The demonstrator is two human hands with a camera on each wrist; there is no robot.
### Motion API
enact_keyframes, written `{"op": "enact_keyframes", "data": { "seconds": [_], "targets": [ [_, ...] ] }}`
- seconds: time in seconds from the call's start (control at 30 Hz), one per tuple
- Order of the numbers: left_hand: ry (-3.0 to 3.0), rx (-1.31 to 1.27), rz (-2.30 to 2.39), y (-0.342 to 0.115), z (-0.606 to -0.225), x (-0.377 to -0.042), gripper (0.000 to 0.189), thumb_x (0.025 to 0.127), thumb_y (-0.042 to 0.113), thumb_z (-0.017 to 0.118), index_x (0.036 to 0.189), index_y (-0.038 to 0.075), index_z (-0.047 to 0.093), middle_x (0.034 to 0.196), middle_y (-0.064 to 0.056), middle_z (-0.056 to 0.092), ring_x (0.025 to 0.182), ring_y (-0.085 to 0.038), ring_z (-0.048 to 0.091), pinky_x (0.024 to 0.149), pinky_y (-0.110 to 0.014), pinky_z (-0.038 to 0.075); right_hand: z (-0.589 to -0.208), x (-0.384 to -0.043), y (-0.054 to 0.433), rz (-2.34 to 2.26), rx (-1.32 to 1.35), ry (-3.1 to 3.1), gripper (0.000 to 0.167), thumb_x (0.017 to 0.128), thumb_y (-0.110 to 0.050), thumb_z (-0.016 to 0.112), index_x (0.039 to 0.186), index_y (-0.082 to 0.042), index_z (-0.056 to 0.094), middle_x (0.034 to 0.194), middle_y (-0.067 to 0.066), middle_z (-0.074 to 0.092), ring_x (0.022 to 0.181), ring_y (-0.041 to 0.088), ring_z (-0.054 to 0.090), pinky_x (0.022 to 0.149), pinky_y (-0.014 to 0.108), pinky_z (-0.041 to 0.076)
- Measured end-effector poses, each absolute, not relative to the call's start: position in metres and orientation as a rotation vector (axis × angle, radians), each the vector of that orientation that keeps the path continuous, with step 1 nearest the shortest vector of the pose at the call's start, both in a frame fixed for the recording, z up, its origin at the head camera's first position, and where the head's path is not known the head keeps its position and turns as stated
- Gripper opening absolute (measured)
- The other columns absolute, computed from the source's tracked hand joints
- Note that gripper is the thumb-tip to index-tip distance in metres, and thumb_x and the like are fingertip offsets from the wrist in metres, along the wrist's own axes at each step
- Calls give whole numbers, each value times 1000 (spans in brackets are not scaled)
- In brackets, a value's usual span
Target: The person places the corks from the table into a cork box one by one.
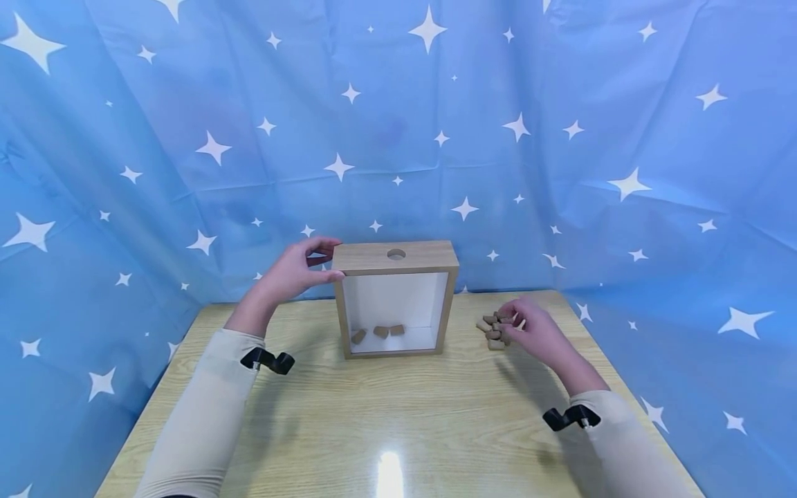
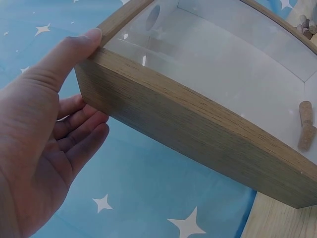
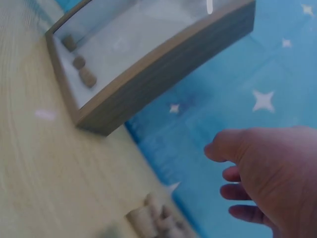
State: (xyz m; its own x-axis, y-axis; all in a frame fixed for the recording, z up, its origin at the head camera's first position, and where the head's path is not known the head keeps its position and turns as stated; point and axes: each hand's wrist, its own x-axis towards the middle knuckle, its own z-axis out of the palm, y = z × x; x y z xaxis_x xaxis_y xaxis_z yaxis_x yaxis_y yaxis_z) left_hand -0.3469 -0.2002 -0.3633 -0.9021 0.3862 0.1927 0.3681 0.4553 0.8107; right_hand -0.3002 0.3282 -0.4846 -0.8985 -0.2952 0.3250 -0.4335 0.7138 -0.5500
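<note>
A wooden shadow box (image 1: 450,304) with a clear front and a round hole in its top (image 1: 396,254) stands upright on the table. Three corks (image 1: 397,330) lie on its floor. My left hand (image 1: 297,268) grips the box's upper left corner; in the left wrist view the thumb (image 2: 74,54) presses the front edge and the fingers (image 2: 81,131) are behind it. Right of the box, my right hand (image 1: 534,333) is at a small pile of corks (image 1: 495,344), fingers loosely bent. The right wrist view shows no cork in that hand (image 3: 277,178); its palm side is partly hidden.
The light wooden table (image 1: 386,408) carries the box near its back edge. Behind and at both sides hangs a blue cloth (image 1: 398,138) with white stars, close to the back of the box.
</note>
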Motion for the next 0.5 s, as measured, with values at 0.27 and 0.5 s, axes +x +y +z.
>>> {"op": "enact_keyframes", "data": {
  "seconds": [0.27, 0.5],
  "targets": [
    [2655, 697, 1488, -201, -366, -348, 75, 95, 34, 92, 159, 15, 57, 152, -15, 58, 148, -40, 54, 122, -57, 47, -524, -301, 333, 1018, 506, -2763, 20, 99, 1, 79, 118, 3, 70, 110, 19, 68, 95, 28, 68, 76, 35, 59],
    [2646, 691, 1500, -202, -366, -349, 75, 95, 35, 92, 159, 17, 58, 152, -14, 58, 148, -39, 54, 121, -57, 48, -544, -297, 329, 1029, 491, -2784, 19, 99, 0, 82, 116, 0, 75, 111, 16, 68, 95, 25, 67, 80, 37, 60]
  ]
}}
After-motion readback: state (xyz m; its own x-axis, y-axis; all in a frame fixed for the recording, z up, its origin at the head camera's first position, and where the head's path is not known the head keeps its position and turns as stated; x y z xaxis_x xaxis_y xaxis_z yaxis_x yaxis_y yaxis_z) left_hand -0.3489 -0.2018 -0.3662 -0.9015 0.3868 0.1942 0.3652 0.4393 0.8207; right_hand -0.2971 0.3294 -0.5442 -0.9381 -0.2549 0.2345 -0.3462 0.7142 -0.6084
